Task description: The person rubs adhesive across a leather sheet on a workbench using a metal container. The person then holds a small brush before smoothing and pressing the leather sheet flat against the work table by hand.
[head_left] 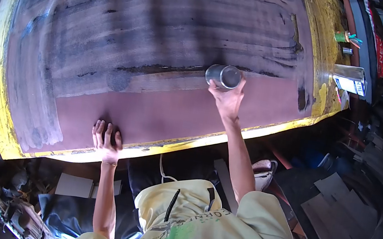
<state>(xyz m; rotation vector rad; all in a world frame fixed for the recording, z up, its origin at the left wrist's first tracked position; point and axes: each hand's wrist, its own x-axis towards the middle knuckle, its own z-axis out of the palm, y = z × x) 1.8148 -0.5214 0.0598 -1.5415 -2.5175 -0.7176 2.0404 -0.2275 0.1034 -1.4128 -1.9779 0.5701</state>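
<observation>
My right hand (pixel 227 97) is wrapped round a clear round jar (pixel 223 76), which is tilted over the large dark sheet (pixel 173 46). The jar is above the line where the streaked, wet-looking area meets a smooth brown strip (pixel 152 113) along the near side. Near the sheet's front left part, my left hand (pixel 107 140) lies with its fingers spread on the brown strip, its palm by the yellow edge. Nothing shows in the left hand. What the jar contains cannot be made out.
A yellow border (pixel 2 64) frames the work surface. On its right side stand a metal can (pixel 350 79) and a small green container (pixel 342 37). Dark stacked sheets (pixel 342 213) lie low at the right, and pale flat pieces (pixel 75 185) are below the table's front edge.
</observation>
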